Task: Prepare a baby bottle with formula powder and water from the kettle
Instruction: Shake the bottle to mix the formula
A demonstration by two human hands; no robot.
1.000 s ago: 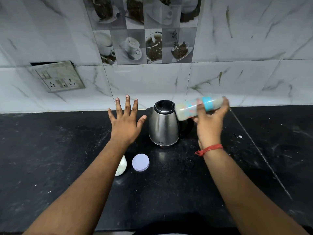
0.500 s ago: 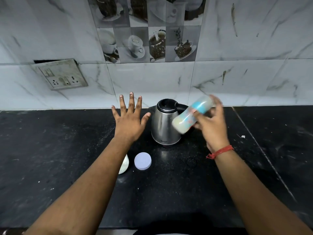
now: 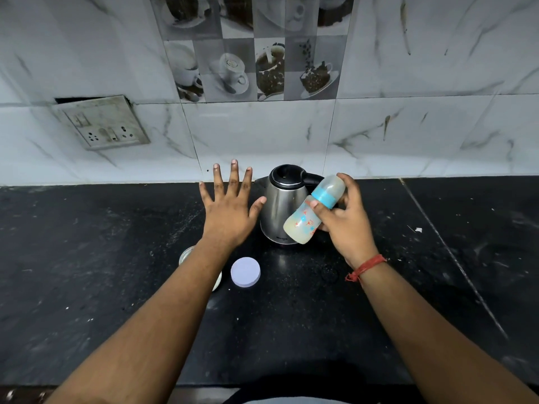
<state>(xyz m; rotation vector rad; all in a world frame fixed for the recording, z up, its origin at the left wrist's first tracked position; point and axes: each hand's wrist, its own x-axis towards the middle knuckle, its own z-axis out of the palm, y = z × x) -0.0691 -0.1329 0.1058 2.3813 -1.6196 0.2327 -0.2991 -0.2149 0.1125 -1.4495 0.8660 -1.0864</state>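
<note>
Right hand grips a tilted baby bottle in front of the kettle; left hand is spread open.

The right hand [image 3: 347,225] is closed around a baby bottle [image 3: 313,211] with a blue collar, held aslant above the black countertop [image 3: 87,272], base down-left and capped top up-right, with cloudy pale liquid inside. The bottle overlaps the right side of the steel electric kettle [image 3: 278,211], which stands near the marble-tiled wall. The left hand [image 3: 230,211] hovers flat with fingers splayed, holding nothing, its thumb tip close to the kettle's side. Under the left forearm sits a small container [image 3: 186,253], mostly hidden, with a round lilac lid [image 3: 245,271] lying flat just beside it. A red thread [image 3: 366,266] circles the right wrist.
</note>
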